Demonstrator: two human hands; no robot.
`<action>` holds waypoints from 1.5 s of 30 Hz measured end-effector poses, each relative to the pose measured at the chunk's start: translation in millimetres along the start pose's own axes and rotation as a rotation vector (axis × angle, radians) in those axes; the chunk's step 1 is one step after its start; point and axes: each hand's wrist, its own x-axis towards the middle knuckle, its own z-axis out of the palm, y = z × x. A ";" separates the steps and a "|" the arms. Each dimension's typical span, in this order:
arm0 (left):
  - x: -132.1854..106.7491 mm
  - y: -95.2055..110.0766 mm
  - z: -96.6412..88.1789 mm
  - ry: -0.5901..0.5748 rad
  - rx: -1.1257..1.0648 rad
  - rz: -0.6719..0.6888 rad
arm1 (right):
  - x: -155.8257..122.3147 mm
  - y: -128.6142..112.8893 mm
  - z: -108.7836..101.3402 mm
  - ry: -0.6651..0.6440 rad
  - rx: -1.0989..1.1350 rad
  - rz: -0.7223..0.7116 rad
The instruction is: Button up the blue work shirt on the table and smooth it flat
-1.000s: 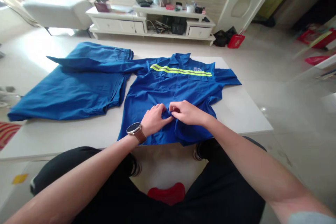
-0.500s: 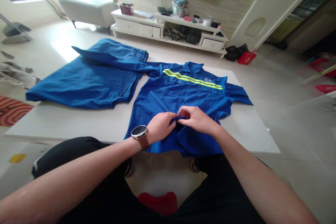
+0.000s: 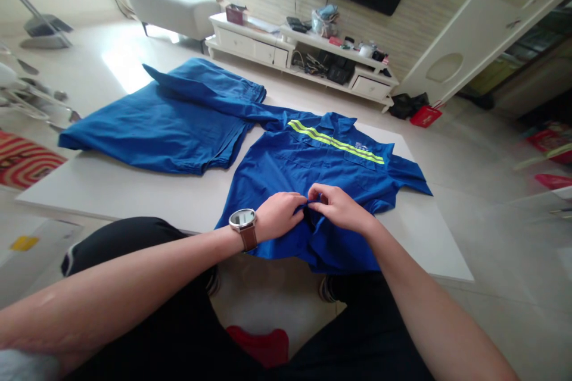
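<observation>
A blue work jacket (image 3: 277, 166) with a yellow and grey reflective stripe (image 3: 335, 141) across its chest lies front up on the white table, collar pointing away from me. My left hand (image 3: 280, 214), with a watch (image 3: 243, 219) on its wrist, pinches the jacket's front edge near the lower middle. Facing it, my right hand (image 3: 330, 205) grips the same edge between thumb and fingers. The fingertips almost meet, and the bit of cloth between them is mostly hidden. Below my hands the front hem is bunched and hangs at the table's near edge.
Blue trousers (image 3: 165, 125) lie on the left of the white table (image 3: 429, 232), a jacket sleeve over them. Beyond stand a white TV cabinet (image 3: 250, 47) with clutter and a grey bench (image 3: 174, 9). A red stool (image 3: 261, 345) shows between my legs.
The view has tilted and shifted, so the scene sits slightly farther right. Both hands stay at the jacket's front edge, with only small finger movements.
</observation>
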 end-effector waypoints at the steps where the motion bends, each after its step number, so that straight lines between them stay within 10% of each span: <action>1: -0.5 -0.3 0.3 -0.011 0.017 0.008 | 1.6 0.2 0.5 -0.022 0.005 -0.001; 45: 0.5 -3.3 -5.9 -0.023 0.099 0.008 | -10.0 3.9 11.2 0.111 0.077 0.036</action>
